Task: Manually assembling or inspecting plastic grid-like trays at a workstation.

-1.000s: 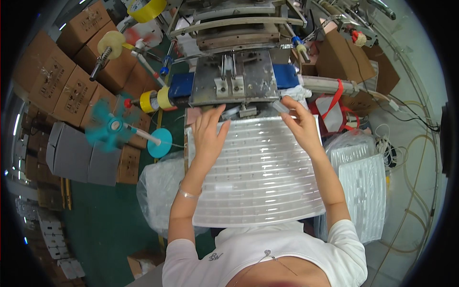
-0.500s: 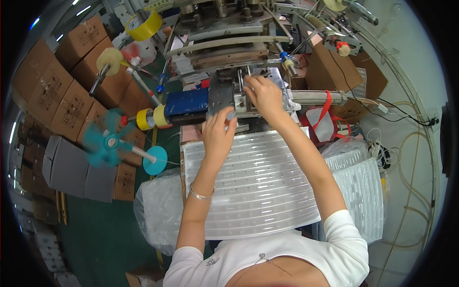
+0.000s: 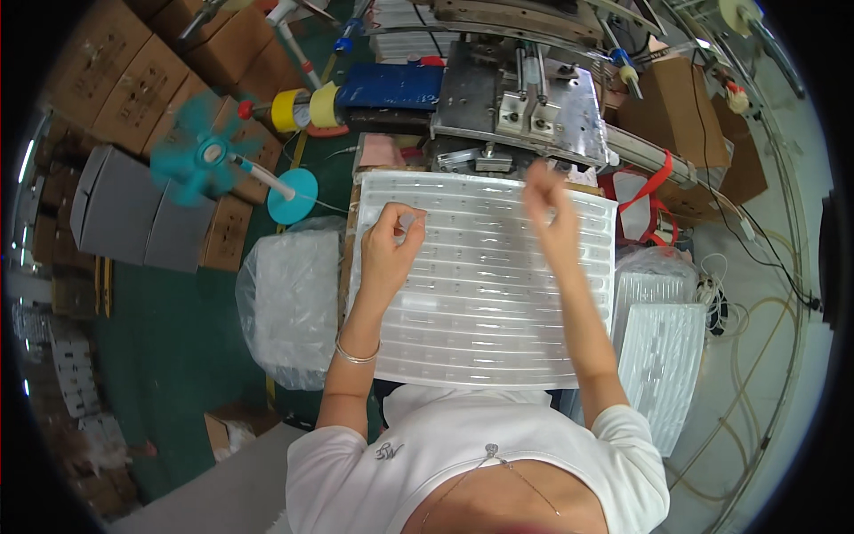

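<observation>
Above the left part of a white ribbed plastic tray (image 3: 480, 363), my left hand (image 3: 384, 258) is closed in a pinch. Between its thumb and forefinger shows a small translucent piece (image 3: 407, 221), too small to name more closely. My right hand (image 3: 553, 218) is over the far right part of the tray, just in front of the machine's metal plate (image 3: 471, 84). Motion smears its fingers, so whether they hold anything is hidden. Rows of small clear parts lie in the tray's grooves. A metal jig (image 3: 527, 111) with two upright rods is fixed on the plate.
Left of the plate are a blue-covered block (image 3: 390, 86) and a yellow tape roll (image 3: 286, 110). A turquoise fan (image 3: 212, 153) spins at left, near stacked cardboard boxes (image 3: 133, 80). Bagged trays (image 3: 294, 298) stand left, more trays (image 3: 663, 365) right, beside a red-handled bag (image 3: 658, 191).
Both hands have drawn back from the jig toward me, over the tray. The left still pinches the small piece. The view has tilted down, showing less of the machine's top.
</observation>
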### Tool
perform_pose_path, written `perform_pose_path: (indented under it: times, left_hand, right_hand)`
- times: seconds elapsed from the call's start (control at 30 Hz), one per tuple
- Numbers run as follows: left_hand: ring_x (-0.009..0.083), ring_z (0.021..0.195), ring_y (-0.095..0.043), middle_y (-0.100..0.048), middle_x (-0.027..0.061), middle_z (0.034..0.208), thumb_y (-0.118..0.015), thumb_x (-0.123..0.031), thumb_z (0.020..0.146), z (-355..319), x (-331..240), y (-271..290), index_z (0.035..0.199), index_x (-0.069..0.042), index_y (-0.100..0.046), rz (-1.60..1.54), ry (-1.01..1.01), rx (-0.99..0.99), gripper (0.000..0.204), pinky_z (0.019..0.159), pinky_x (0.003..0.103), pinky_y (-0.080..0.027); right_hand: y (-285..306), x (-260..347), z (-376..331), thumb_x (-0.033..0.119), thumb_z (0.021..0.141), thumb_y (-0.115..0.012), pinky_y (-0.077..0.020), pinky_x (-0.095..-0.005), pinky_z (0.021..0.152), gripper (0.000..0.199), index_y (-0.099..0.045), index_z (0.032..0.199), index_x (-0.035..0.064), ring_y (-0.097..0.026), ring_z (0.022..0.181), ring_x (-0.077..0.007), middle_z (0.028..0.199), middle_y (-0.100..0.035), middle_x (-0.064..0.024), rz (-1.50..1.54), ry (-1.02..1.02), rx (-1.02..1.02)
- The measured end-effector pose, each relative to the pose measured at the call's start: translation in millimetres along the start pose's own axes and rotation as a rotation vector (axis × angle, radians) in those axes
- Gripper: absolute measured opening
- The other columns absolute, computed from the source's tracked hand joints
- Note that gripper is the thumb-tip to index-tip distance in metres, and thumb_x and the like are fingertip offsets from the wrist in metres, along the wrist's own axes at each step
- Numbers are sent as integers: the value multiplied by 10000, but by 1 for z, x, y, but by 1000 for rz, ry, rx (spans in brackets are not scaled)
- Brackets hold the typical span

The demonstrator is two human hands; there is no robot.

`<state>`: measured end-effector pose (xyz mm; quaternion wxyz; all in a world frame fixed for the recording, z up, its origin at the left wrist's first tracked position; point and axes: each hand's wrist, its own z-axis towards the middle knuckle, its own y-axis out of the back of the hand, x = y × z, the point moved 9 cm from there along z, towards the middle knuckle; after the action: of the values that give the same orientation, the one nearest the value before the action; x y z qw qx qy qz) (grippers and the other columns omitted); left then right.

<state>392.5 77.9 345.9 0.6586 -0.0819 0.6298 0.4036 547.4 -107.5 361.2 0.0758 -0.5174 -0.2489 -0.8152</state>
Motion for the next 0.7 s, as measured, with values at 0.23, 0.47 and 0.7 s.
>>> perform_pose_path:
  times: [0.23, 0.47, 0.7]
  left_hand:
    - [162, 671, -607, -670, 75, 830, -547, -82, 817, -4, 2, 8, 910, -44, -554, -72, -66, -32, 100, 613, 280, -460]
    - [128, 728, -592, -658, 81, 839, -428, 24, 744, -13, 3, 9, 857, -6, -546, -247, -52, 33, 166, 678, 264, -461]
    - [167, 875, -554, -612, 119, 904, -389, 53, 718, -11, -5, 23, 816, 20, -531, -348, -216, -153, 175, 827, 275, -431]
  right_hand:
    - [-129, 35, -137, 112, 722, -607, -513, -327, 647, 295, -621, 1016, 97, -573, 821, -218, 900, -545, -66, -558, 555, 750]
    - [-121, 26, -128, 81, 708, -604, -508, -328, 666, 167, -590, 874, 73, -569, 837, -231, 929, -532, -79, -584, 492, 847]
    - [-65, 76, -15, 88, 712, -624, -494, -340, 703, 204, -536, 894, 57, -582, 833, -230, 935, -548, -82, 107, 214, 612]
